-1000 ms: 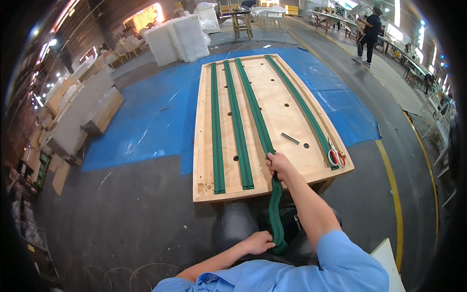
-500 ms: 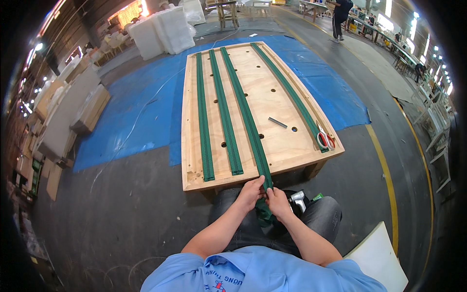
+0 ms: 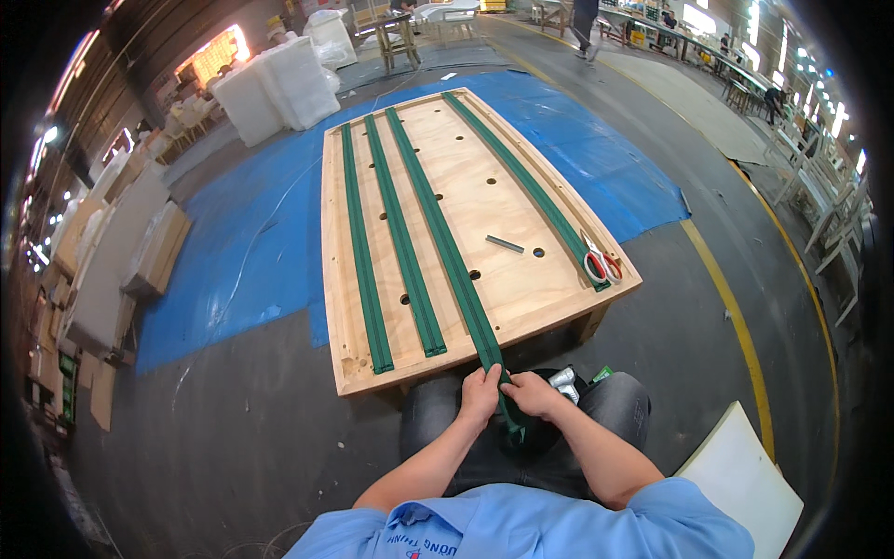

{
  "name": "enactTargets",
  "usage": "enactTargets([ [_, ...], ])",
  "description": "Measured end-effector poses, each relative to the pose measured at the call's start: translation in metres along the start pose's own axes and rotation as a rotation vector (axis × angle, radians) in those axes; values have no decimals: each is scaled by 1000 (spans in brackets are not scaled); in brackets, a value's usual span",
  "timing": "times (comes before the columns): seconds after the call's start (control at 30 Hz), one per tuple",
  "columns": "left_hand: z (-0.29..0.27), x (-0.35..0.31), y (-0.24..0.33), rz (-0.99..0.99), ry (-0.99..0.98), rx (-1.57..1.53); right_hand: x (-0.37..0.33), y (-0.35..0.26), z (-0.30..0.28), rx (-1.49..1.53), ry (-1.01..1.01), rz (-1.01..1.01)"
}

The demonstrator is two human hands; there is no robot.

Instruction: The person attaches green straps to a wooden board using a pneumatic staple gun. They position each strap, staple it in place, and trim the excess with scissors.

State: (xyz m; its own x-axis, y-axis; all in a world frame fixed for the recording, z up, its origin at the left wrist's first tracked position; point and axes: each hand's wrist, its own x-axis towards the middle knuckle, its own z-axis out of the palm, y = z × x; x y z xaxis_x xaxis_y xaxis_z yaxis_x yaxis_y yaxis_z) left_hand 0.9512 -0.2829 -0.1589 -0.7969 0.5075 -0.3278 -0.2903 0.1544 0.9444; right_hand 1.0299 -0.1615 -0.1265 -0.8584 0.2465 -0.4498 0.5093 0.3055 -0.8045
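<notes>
A green webbing strap runs down the wooden panel frame and over its near edge. My left hand grips the strap just past that edge, fingers closed around it. Beside it, my right hand is closed on the same strap, and its loose end hangs below both hands between my legs. To the left lie two more green straps, a far-left one and a middle one. Another green strap runs along the right side, with red-and-white-handled scissors on its near end.
A short metal strip, perhaps staples, rests on the panel near several round holes. A silvery tool is partly hidden by my right thigh. Blue sheeting covers the floor beyond. White foam lies at my right; a person walks far off.
The view has shifted, so the frame sits lower and farther left. Both hands still hold the strap; its loose end now shows hanging below them.
</notes>
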Motion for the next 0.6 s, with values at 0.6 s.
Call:
enactTargets([
  [0.6, 18, -16, -5, -90, 96, -22, 56, -39, -3, 708, -229, 189],
])
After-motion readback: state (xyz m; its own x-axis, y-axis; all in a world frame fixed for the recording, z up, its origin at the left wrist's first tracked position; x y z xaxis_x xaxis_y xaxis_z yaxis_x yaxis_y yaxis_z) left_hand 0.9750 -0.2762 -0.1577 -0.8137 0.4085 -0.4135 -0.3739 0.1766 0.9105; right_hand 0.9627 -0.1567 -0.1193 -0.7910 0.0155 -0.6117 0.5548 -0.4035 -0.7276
